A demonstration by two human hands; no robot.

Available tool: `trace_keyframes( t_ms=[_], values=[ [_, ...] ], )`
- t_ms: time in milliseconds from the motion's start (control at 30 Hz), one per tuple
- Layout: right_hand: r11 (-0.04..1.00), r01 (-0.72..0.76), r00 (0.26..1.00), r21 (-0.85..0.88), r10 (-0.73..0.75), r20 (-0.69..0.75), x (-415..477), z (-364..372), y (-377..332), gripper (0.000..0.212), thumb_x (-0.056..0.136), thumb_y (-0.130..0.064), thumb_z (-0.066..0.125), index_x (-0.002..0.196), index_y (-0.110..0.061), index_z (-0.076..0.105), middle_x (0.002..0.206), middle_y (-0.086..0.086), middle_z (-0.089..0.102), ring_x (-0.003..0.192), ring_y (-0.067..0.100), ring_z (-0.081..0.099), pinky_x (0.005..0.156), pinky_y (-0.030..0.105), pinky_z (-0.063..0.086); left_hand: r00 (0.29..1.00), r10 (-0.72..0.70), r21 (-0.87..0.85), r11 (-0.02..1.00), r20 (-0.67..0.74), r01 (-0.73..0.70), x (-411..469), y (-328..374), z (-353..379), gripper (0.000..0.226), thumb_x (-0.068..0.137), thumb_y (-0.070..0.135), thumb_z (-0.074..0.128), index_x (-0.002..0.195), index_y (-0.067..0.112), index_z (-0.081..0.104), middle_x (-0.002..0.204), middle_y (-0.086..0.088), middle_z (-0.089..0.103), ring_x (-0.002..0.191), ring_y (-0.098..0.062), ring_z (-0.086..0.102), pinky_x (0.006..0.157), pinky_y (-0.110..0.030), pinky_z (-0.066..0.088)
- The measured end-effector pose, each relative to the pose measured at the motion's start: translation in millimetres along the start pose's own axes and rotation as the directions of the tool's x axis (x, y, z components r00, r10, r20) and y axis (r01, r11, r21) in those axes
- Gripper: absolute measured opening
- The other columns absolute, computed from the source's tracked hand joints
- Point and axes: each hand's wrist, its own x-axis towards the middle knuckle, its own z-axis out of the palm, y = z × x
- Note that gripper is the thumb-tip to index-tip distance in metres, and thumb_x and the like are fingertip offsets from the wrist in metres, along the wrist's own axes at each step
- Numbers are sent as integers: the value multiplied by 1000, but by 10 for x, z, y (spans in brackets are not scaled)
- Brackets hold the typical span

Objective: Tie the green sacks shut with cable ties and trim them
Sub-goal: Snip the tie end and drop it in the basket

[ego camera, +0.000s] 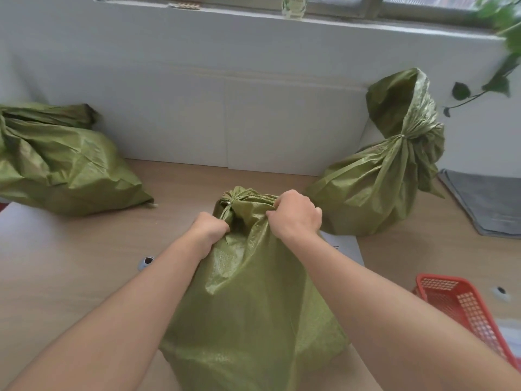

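Wooden tabletop (93, 266), pale tan, matte, with a round cable hole (147, 261) left of centre and another (501, 290) near the right edge. A white sheet (345, 246) lies flat on it, partly under the middle sack. White panel wall (225, 108) runs along the far edge; above it a window ledge (338, 22) with a clear bottle (294, 5). Trailing green vine (499, 80) hangs in at upper right. Grey mat (490, 204) at the right edge, beyond the table. Red mesh basket (465, 309) on the table, lower right.

Three green sacks. Middle sack (253, 306) stands upright at centre foreground, neck gathered and cinched by a pale cable tie (229, 204). Left hand (211, 230) is closed in a fist on the fabric just below the neck. Right hand (296, 214) is also clenched, bunching fabric at the sack's top right shoulder. Both arms bare.

Right sack (375, 187) stands near the wall, neck cinched with a tie (403, 136), loose top flaring above it. Just beside the middle sack; touching or not, cannot tell.

Left sack (62, 170) lies slumped on its side at the left edge, well apart; its mouth looks folded over, and whether it is tied cannot be told.
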Motion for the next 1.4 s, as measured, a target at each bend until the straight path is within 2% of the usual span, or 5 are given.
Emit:
trace_keyframes(
  t_ms=[533,667,1033,1200,1400],
  values=[
    [846,21,976,532,98,-195,938,-571,-353,16,99,-29,65,98,-21,78,105,4,71,97,30,67,80,32,48,910,379,-349,840,-168,-415,257,1529,-391,24,99,-1,57,93,17,72,90,-11,73,76,-24,69,64,-32,61],
    [756,72,955,650,136,-264,1484,-491,-324,18,100,-28,63,99,-22,80,104,5,71,95,26,67,88,34,55,870,462,-383,783,-172,-491,638,1881,-253,27,101,4,53,89,21,71,97,-4,75,89,-21,71,85,-37,61],
    [707,1,859,707,362,-362,2188,178,408,20,101,-17,61,105,-16,80,104,7,65,89,20,58,86,18,41,867,432,-443,846,247,-295,1390,1840,470,14,104,14,55,110,18,67,109,4,71,100,-9,65,88,-24,49],
    [682,42,757,730,455,-469,2196,109,607,21,102,-15,59,112,-10,77,104,3,52,87,15,48,80,8,30,806,459,-463,845,375,-266,1358,1883,691,24,104,26,56,127,25,60,133,7,61,135,-14,49,120,-34,28],
    [670,-87,849,737,437,-297,2074,-25,660,27,103,-16,51,126,-17,66,127,7,53,99,19,54,84,16,32,825,416,-456,862,382,-223,1231,1916,828,38,104,43,54,139,29,53,156,4,46,151,-26,34,125,-48,27]
  ],
)
